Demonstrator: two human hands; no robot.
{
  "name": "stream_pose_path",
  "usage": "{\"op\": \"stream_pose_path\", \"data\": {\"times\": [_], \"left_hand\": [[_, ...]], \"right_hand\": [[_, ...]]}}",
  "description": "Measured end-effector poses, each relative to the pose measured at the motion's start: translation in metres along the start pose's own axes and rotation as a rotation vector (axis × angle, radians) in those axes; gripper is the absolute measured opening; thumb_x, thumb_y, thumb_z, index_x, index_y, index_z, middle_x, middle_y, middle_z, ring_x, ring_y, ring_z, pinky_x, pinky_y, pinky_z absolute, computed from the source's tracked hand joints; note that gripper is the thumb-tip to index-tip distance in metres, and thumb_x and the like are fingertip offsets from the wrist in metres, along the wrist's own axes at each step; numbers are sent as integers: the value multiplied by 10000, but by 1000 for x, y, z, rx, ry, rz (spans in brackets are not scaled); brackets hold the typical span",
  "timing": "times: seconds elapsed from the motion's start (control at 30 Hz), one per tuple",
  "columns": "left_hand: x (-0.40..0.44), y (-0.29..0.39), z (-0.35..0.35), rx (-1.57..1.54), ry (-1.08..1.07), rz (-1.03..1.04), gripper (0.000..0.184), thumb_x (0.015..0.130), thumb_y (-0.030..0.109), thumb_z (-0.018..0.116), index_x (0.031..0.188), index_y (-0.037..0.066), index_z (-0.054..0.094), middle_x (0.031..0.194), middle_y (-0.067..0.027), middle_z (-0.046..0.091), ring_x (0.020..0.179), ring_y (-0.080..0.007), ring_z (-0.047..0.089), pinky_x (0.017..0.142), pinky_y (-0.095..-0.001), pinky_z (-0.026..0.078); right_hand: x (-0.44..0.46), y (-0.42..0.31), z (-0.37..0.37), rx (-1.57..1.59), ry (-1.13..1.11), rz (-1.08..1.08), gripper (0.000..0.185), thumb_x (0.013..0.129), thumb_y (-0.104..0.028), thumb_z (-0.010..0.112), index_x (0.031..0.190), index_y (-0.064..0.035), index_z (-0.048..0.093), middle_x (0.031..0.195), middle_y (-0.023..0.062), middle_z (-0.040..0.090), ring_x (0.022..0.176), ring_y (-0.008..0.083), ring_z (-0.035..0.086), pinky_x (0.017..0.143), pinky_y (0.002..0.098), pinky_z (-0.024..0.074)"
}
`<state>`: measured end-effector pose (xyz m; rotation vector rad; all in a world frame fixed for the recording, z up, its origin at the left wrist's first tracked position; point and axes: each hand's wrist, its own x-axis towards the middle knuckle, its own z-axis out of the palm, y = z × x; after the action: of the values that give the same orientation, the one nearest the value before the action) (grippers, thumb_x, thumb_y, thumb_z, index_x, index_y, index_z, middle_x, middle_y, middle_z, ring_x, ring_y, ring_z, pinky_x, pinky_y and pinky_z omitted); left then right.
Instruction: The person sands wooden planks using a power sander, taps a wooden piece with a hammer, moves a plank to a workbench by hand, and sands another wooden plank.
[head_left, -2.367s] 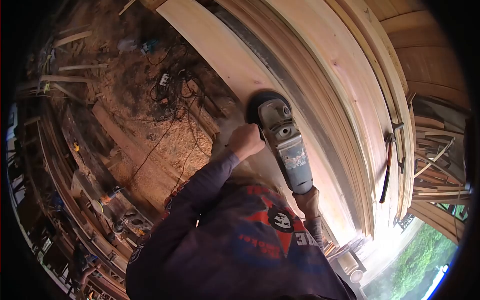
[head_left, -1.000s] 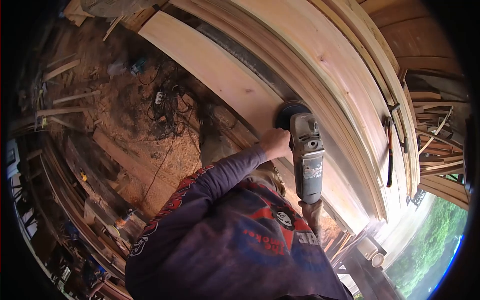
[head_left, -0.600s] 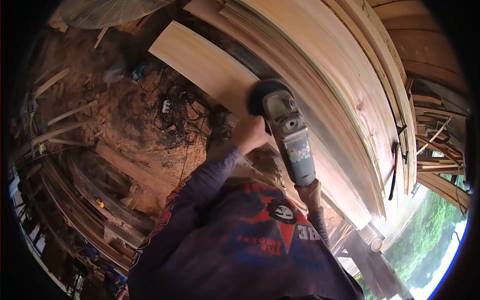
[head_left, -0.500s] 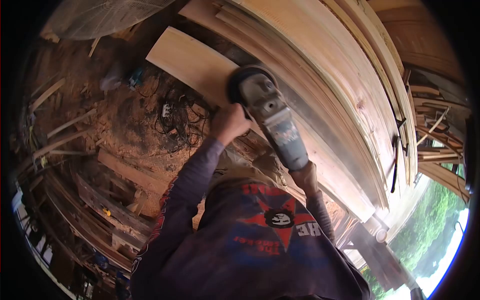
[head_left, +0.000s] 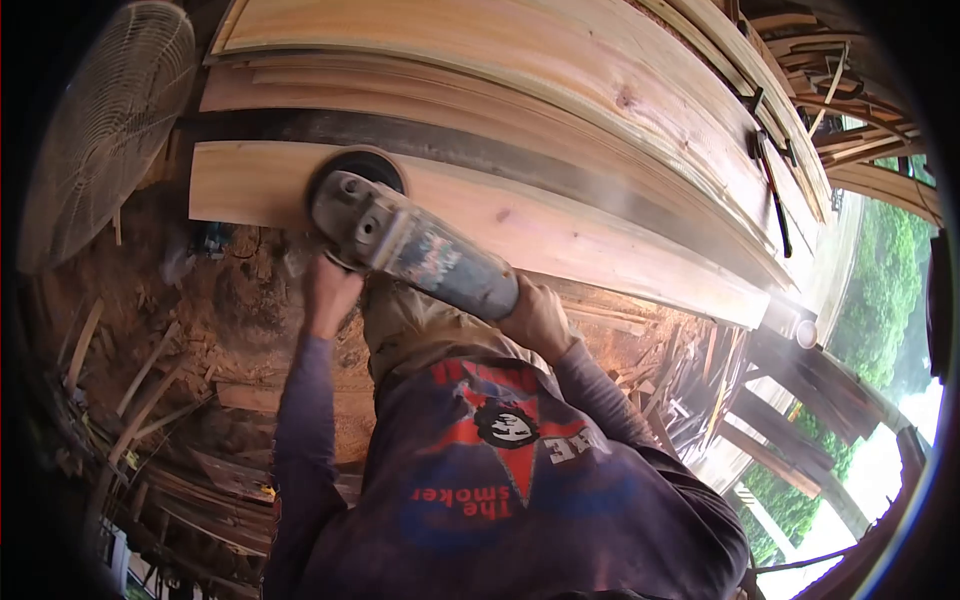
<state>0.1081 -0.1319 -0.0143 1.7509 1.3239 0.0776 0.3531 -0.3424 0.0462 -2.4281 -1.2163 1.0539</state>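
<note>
An angle grinder (head_left: pixel 440 262) with a dark round disc (head_left: pixel 385 168) lies across a long pale plank (head_left: pixel 480 205), its disc against the wood near the plank's left end. My right hand (head_left: pixel 538 320) is wrapped round the rear of the grinder's body. Beside the grinder's head, my left hand (head_left: pixel 332 292) is closed on what looks like its side handle, which is mostly hidden by the fingers. Fine dust hangs over the boards to the right.
Behind the plank lie several stacked boards (head_left: pixel 480 50), with a dark clamp or bar (head_left: pixel 772 190) at their right. A large fan (head_left: pixel 110 130) stands at the left. Sawdust and wood scraps (head_left: pixel 250 330) cover the ground.
My view has turned, so the plank now runs more level across it. The grinder and both hands appear further left, with the disc nearer the plank's left end. Both hands keep their hold.
</note>
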Motion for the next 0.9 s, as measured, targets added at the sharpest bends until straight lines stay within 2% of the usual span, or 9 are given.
{"op": "stream_pose_path", "data": {"times": [0.13, 0.2, 0.37, 0.4, 0.53, 0.63, 0.7, 0.8, 0.9], "left_hand": [[-57, 41, 98, -86, -84, -48, 280, 774, 148, 718, 1041, 64, 735, 973, -215, 736, 955, -434, 689, 806, -486, 546], [-85, 72, 129, -26, -253, -11, 278, 757, 156, 722, 1016, 54, 733, 931, -227, 728, 901, -448, 687, 777, -506, 543], [-111, 110, 208, 55, -453, 152, 250, 775, 200, 730, 895, -16, 686, 865, -270, 709, 832, -447, 702, 780, -524, 562], [-114, 110, 231, 81, -484, 144, 299, 738, 182, 723, 1006, 51, 710, 867, -240, 712, 848, -452, 688, 786, -539, 547], [-115, 167, 269, 85, -608, 311, 295, 738, 202, 731, 881, -52, 684, 847, -286, 695, 842, -445, 700, 777, -531, 556], [-117, 203, 309, 113, -623, 371, 293, 738, 209, 747, 835, -61, 685, 867, -280, 706, 854, -436, 712, 777, -524, 570], [-112, 224, 330, 97, -665, 454, 281, 744, 210, 747, 835, -51, 700, 878, -280, 712, 864, -436, 717, 777, -516, 581], [-100, 255, 350, 113, -721, 546, 261, 752, 205, 735, 852, -36, 720, 863, -266, 724, 833, -419, 733, 747, -500, 597], [-91, 264, 361, 250, -566, 672, 179, 751, 135, 678, 840, 7, 766, 855, -223, 750, 839, -358, 760, 723, -460, 613]], "right_hand": [[-73, 102, -21, -25, -54, 184, 509, 734, -236, 770, 1178, -16, 654, 912, 278, 721, 870, 456, 715, 769, 531, 586], [-114, 152, -28, 5, -58, 239, 507, 730, -210, 776, 1181, -11, 657, 887, 267, 724, 868, 444, 722, 756, 514, 589], [-190, 218, -34, 129, 82, 260, 380, 749, -199, 788, 1061, 8, 722, 891, 265, 734, 907, 411, 740, 737, 462, 594], [-200, 225, -37, 167, 106, 340, 358, 761, -204, 783, 1030, 26, 728, 906, 268, 738, 919, 385, 751, 742, 441, 594], [-242, 284, -33, 346, 202, 406, 372, 768, -185, 794, 1042, 55, 719, 981, 229, 769, 972, 285, 762, 796, 389, 586], [-269, 308, -31, 323, 259, 485, 369, 759, -192, 798, 1013, 65, 719, 960, 158, 781, 914, 224, 749, 784, 377, 569], [-283, 322, -26, 453, 334, 625, 334, 675, -157, 824, 927, 36, 721, 862, 88, 740, 792, 171, 677, 737, 378, 541], [-285, 304, -37, 469, 341, 669, 316, 697, -165, 773, 922, 48, 716, 810, 43, 703, 724, 155, 632, 679, 358, 516], [-282, 303, -23, 541, 320, 759, 301, 671, -168, 758, 892, 34, 722, 785, 51, 707, 712, 159, 639, 660, 357, 511]]}}
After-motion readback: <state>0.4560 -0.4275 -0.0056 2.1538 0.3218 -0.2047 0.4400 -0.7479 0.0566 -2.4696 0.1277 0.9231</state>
